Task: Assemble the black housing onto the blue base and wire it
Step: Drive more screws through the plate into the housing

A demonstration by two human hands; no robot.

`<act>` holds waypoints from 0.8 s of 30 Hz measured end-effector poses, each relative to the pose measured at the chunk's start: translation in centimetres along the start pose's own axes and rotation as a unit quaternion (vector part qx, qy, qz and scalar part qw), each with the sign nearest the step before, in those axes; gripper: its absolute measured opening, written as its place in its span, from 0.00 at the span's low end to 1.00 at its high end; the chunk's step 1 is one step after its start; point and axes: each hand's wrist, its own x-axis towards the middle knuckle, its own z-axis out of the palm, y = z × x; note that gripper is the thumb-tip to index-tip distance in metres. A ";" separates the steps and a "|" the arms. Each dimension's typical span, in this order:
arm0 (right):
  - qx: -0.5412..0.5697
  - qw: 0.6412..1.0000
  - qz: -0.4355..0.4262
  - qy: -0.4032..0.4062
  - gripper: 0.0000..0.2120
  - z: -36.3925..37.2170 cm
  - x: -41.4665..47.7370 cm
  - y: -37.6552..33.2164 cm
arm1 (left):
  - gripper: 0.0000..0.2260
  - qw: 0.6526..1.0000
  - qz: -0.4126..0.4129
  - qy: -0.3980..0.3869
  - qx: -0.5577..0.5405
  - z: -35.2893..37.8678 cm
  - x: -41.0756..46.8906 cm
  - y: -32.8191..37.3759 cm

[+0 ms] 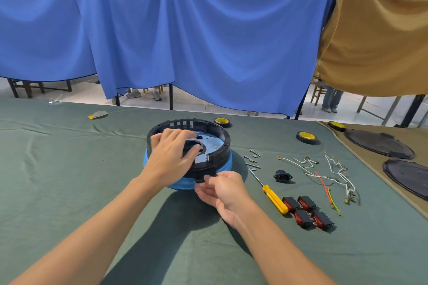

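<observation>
The black ring-shaped plastic housing (217,157) sits on the round blue plastic base (179,185) in the middle of the frame, on the green-clothed counter (69,169), directly ahead of both hands. Being round, it has no long axis; its slotted wall faces the far side. The left hand (170,156) lies over the left near part of the rim, fingers bent over it and thumb inside, holding it down. The right hand (223,190) pinches the near lower edge of the housing between thumb and forefinger. I judge the seating there is not finished. The yellow-handled screwdriver (274,199), white wires (340,172) and black-and-red switches (303,216) lie at lower right, near the right hand, which limits the room on that side.
</observation>
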 end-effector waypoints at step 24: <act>-0.680 0.707 -0.181 0.066 0.13 -11.4 6.5 -6.8 | 0.08 0.969 -0.013 0.005 0.246 6.9 0.4 7.2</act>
